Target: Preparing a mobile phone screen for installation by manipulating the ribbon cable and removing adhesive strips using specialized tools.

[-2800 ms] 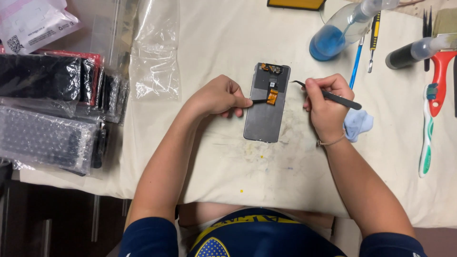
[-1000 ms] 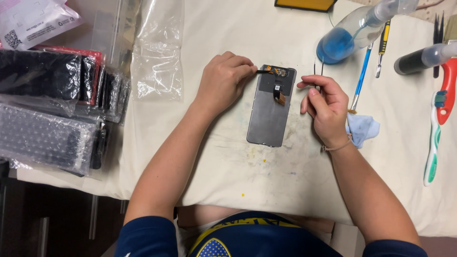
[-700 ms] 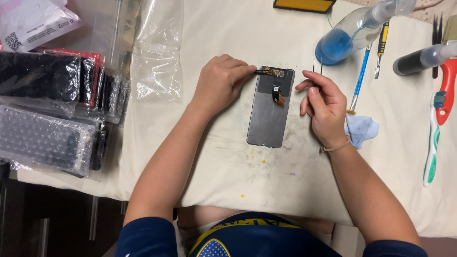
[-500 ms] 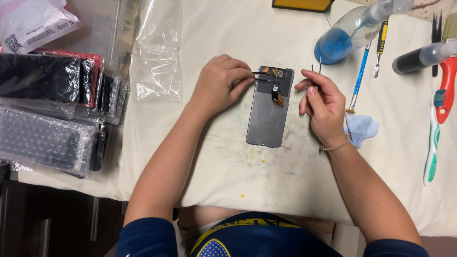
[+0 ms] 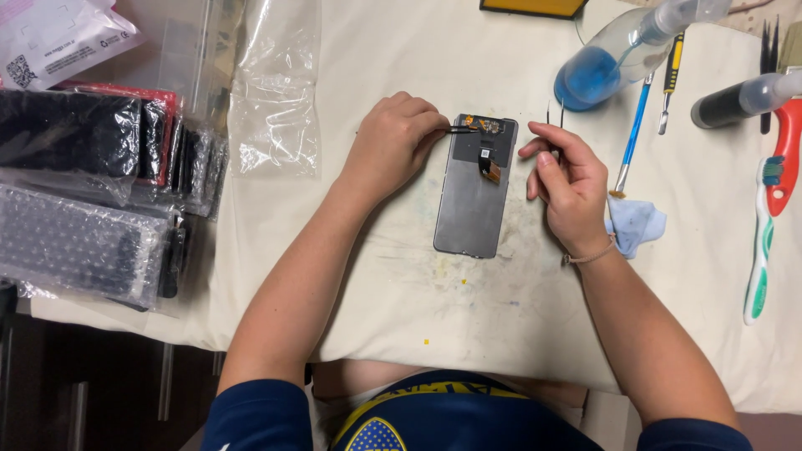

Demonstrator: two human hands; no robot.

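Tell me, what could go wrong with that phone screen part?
The left hand pokes a thin black tool at the top of the grey rectangular phone screen panel; a slip might tear its small orange ribbon cable. The clear bottle of blue liquid lies on its side and might leak.

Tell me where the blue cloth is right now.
In the head view, the blue cloth lies on the table right of the right hand, just below the blue-handled brush.

Tool tip under left hand hidden; yellow-edged panel beyond the phone cut by top edge.
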